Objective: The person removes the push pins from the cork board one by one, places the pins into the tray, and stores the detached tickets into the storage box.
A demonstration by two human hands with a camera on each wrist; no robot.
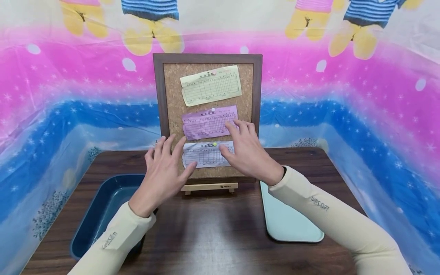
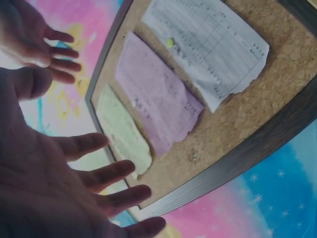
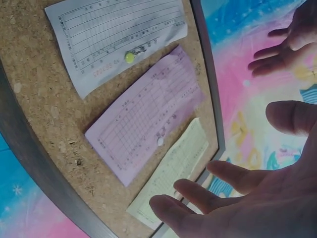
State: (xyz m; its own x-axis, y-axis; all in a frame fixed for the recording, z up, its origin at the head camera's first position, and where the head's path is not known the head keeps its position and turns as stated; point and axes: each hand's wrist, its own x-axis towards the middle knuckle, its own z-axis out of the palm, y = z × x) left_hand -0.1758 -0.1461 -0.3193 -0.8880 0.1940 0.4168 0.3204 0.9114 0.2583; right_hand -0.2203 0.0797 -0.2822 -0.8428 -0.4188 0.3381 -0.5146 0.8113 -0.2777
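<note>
A framed cork board [image 1: 174,114] stands upright on the table with three printed slips pinned one above another. The pale yellow slip [image 1: 211,89] is at the top, the purple slip [image 1: 203,126] in the middle, and the white slip [image 1: 201,156] lowest. A white pushpin [image 3: 160,141] fixes the purple slip; a yellow-green pushpin [image 3: 130,57] fixes the white one. My left hand [image 1: 159,177] hovers before the board's lower left, fingers spread and holding nothing. In front of the purple and white slips is my right hand [image 1: 249,152], its fingers extended and apart from the paper in the right wrist view.
A small wooden easel [image 1: 209,187] supports the board. On the left of the table [image 1: 206,236] sits a deep dark blue tray [image 1: 80,229], partly behind the left forearm. A flat pale mint tray [image 1: 292,225] lies at right under the right forearm. Patterned cloth hangs around the table.
</note>
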